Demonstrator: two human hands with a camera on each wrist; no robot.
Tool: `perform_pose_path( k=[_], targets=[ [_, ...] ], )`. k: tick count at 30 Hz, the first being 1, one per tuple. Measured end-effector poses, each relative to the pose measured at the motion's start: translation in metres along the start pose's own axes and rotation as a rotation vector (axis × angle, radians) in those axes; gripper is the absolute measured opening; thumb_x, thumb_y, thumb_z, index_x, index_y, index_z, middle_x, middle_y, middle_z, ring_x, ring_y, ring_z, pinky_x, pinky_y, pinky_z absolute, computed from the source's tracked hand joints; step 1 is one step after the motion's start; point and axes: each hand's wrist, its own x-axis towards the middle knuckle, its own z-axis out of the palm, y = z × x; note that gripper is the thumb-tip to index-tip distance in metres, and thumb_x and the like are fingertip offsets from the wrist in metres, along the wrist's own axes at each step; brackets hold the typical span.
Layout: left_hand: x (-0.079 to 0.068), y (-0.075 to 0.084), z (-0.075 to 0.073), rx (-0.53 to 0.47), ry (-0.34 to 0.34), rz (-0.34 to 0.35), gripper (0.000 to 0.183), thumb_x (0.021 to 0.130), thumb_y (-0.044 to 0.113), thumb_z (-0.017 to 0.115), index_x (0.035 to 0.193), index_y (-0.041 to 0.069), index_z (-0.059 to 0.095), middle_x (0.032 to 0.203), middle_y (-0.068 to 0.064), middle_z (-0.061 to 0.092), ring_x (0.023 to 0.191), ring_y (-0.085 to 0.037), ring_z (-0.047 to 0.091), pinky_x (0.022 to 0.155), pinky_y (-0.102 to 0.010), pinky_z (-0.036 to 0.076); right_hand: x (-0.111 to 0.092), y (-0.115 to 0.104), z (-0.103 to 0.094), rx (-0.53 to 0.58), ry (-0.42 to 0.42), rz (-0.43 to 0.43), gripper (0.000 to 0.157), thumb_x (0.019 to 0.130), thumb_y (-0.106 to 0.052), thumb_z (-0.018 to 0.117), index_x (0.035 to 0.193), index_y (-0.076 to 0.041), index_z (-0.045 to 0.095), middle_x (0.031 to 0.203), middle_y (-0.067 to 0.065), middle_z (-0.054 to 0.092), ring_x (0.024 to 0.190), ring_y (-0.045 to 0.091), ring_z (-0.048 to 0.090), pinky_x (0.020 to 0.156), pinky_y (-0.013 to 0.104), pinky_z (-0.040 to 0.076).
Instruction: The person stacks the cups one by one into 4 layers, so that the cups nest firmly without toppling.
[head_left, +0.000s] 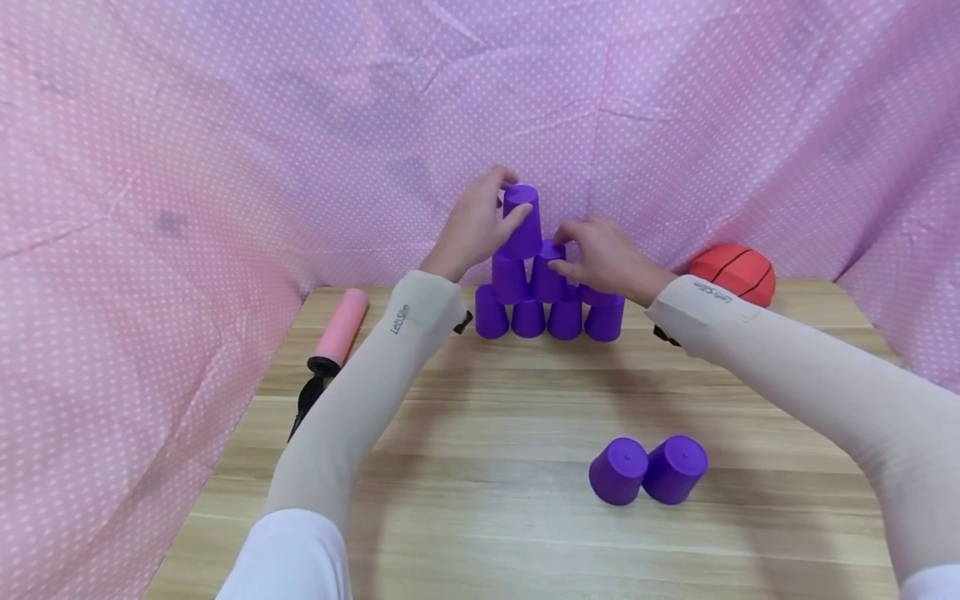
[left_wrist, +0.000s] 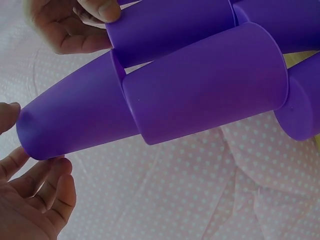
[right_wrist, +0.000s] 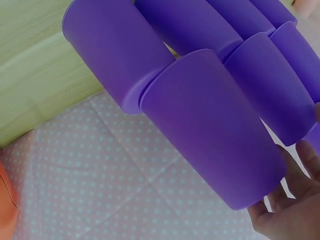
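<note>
Upside-down purple cups stand in a pyramid at the back of the table. My left hand (head_left: 477, 218) holds the top cup (head_left: 522, 225) by its upper end, thumb in front and fingers behind. In the left wrist view this top cup (left_wrist: 75, 110) has its rim on the second row, over the left cup (left_wrist: 205, 85). My right hand (head_left: 606, 257) has thumb and fingertips at the top of the middle second-row cup (head_left: 549, 277), gripping it from both sides. It partly hides the right second-row cup (right_wrist: 215, 130). Below is the bottom row (head_left: 528, 319).
Two more upside-down purple cups, one on the left (head_left: 618, 473) and one on the right (head_left: 677, 471), stand side by side nearer the front. A pink and black hand pump (head_left: 343, 329) lies left. An orange-red ball (head_left: 738, 273) sits at the back right, before a dotted pink cloth (head_left: 660, 125).
</note>
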Motion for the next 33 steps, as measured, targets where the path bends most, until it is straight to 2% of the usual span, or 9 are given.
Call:
perform_pose_path(
  k=[5, 11, 16, 21, 24, 26, 28, 31, 33],
  targets=[
    [-0.013, 0.0, -0.007, -0.006, 0.047, 0.033, 0.044, 0.093, 0.033, 0.06, 0.127, 0.008, 0.048, 0.124, -0.005, 0.053, 0.105, -0.02, 0.052, 0.086, -0.024, 0.041, -0.009, -0.002, -0.008, 0.035, 0.031, -0.019, 0.03, 0.081, -0.021, 0.074, 0.101, -0.001, 0.063, 0.101, 0.015, 0.065, 0.095, 0.034, 0.055, 0.082, 0.046, 0.043],
    [-0.045, -0.002, -0.014, 0.012, 0.092, 0.201, 0.041, 0.091, 0.026, 0.063, 0.121, 0.001, 0.051, 0.118, -0.01, 0.054, 0.101, -0.025, 0.051, 0.086, -0.029, 0.041, -0.038, -0.002, -0.024, 0.03, 0.114, -0.108, 0.029, 0.079, -0.019, 0.077, 0.098, -0.002, 0.062, 0.093, 0.012, 0.064, 0.088, 0.031, 0.054, 0.076, 0.043, 0.041],
    [-0.078, 0.008, -0.014, 0.017, 0.111, 0.372, 0.039, 0.089, 0.021, 0.066, 0.116, -0.003, 0.053, 0.112, -0.013, 0.056, 0.101, -0.026, 0.051, 0.088, -0.032, 0.042, -0.074, -0.007, -0.033, 0.003, 0.151, -0.171, 0.029, 0.077, -0.018, 0.079, 0.097, -0.003, 0.063, 0.088, 0.009, 0.062, 0.082, 0.026, 0.049, 0.072, 0.039, 0.037],
    [-0.115, 0.027, -0.003, -0.024, 0.117, 0.526, 0.036, 0.085, 0.018, 0.071, 0.109, -0.002, 0.056, 0.103, -0.011, 0.059, 0.096, -0.023, 0.053, 0.086, -0.032, 0.043, -0.111, -0.017, -0.039, -0.008, 0.158, -0.208, 0.032, 0.074, -0.016, 0.08, 0.101, -0.007, 0.064, 0.094, 0.003, 0.062, 0.088, 0.021, 0.052, 0.076, 0.035, 0.041],
    [-0.137, 0.044, 0.006, -0.06, 0.081, 0.595, 0.036, 0.083, 0.019, 0.072, 0.109, -0.001, 0.057, 0.104, -0.009, 0.06, 0.097, -0.02, 0.053, 0.087, -0.028, 0.042, -0.13, -0.026, -0.044, 0.017, 0.171, -0.284, 0.03, 0.076, -0.017, 0.077, 0.102, -0.009, 0.065, 0.1, 0.001, 0.063, 0.095, 0.019, 0.055, 0.081, 0.031, 0.042],
    [-0.151, 0.056, 0.012, -0.072, 0.05, 0.636, 0.037, 0.083, 0.021, 0.072, 0.11, 0.0, 0.058, 0.105, -0.007, 0.059, 0.099, -0.018, 0.052, 0.09, -0.025, 0.04, -0.142, -0.031, -0.047, 0.031, 0.182, -0.35, 0.025, 0.083, -0.024, 0.071, 0.102, -0.01, 0.065, 0.102, -0.001, 0.062, 0.097, 0.018, 0.056, 0.085, 0.026, 0.041],
    [-0.163, 0.068, 0.019, -0.068, 0.016, 0.664, 0.039, 0.084, 0.025, 0.071, 0.113, 0.001, 0.058, 0.109, -0.006, 0.059, 0.102, -0.016, 0.051, 0.094, -0.024, 0.038, -0.154, -0.036, -0.05, 0.042, 0.181, -0.402, 0.026, 0.089, -0.033, 0.062, 0.102, -0.01, 0.065, 0.105, -0.001, 0.062, 0.097, 0.017, 0.057, 0.088, 0.021, 0.039],
    [-0.177, 0.08, 0.036, -0.052, -0.041, 0.687, 0.041, 0.086, 0.031, 0.068, 0.115, 0.004, 0.058, 0.112, -0.003, 0.059, 0.107, -0.013, 0.05, 0.1, -0.023, 0.034, -0.175, -0.042, -0.052, 0.023, 0.15, -0.427, 0.037, 0.095, -0.045, 0.048, 0.101, -0.013, 0.065, 0.106, -0.004, 0.061, 0.097, 0.014, 0.058, 0.088, 0.015, 0.038],
    [-0.185, 0.085, 0.05, -0.042, -0.08, 0.686, 0.041, 0.087, 0.034, 0.067, 0.116, 0.006, 0.059, 0.113, -0.001, 0.058, 0.109, -0.012, 0.049, 0.101, -0.022, 0.032, -0.188, -0.045, -0.053, 0.001, 0.109, -0.416, 0.036, 0.095, -0.047, 0.048, 0.101, -0.016, 0.065, 0.108, -0.007, 0.06, 0.097, 0.012, 0.058, 0.087, 0.016, 0.04]
  ],
)
